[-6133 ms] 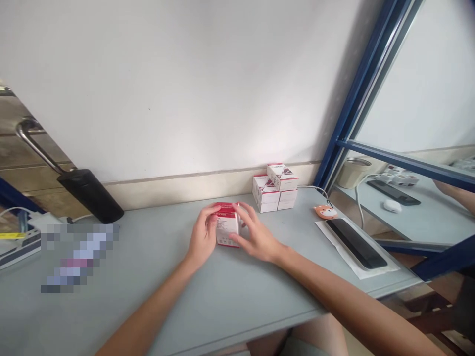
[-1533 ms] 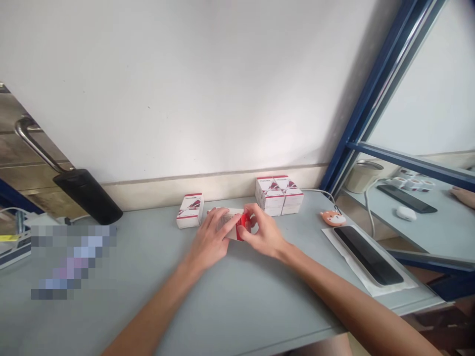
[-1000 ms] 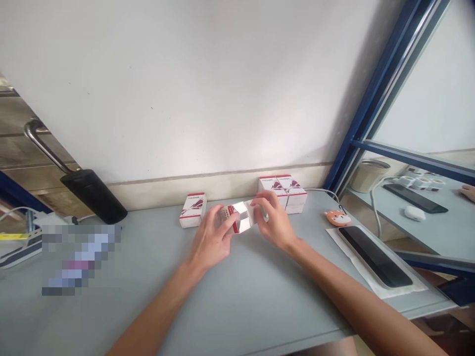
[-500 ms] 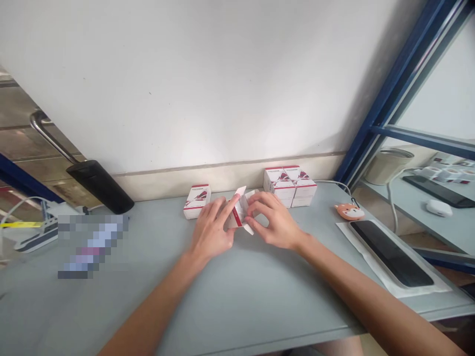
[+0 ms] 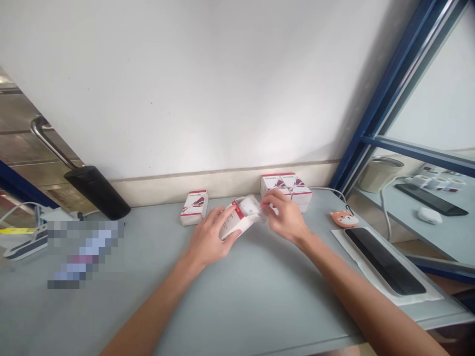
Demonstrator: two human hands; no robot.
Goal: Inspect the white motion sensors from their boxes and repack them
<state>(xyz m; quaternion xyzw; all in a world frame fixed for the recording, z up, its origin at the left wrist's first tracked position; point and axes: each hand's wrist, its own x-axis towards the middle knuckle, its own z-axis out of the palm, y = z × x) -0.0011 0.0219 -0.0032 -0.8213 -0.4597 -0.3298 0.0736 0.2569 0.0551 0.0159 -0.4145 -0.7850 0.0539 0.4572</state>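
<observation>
My left hand (image 5: 208, 238) is closed around a small white and red cardboard box (image 5: 229, 225), which lies tilted with its mouth toward the right. A white rounded object in a clear plastic bag (image 5: 248, 205) sticks out of that mouth. The fingers of my right hand (image 5: 285, 217) pinch the bag's right end. What the white object is, I cannot make out. Left of my hands, a similar closed box (image 5: 194, 206) lies on the grey table (image 5: 237, 301). Behind my right hand, several more such boxes (image 5: 297, 185) are stacked against the wall.
On the right, a dark-screened phone-like device (image 5: 384, 259) rests on a white sheet, with an orange animal-faced case (image 5: 344, 218) behind it. A black cylinder with a metal handle (image 5: 98, 192) leans at the left. A blue-framed mirror (image 5: 411, 143) borders the right side.
The box has turned so its opening faces right, and the bagged white object now shows out of it. My right hand has moved slightly right, pinching the bag. The camera view has shifted a little.
</observation>
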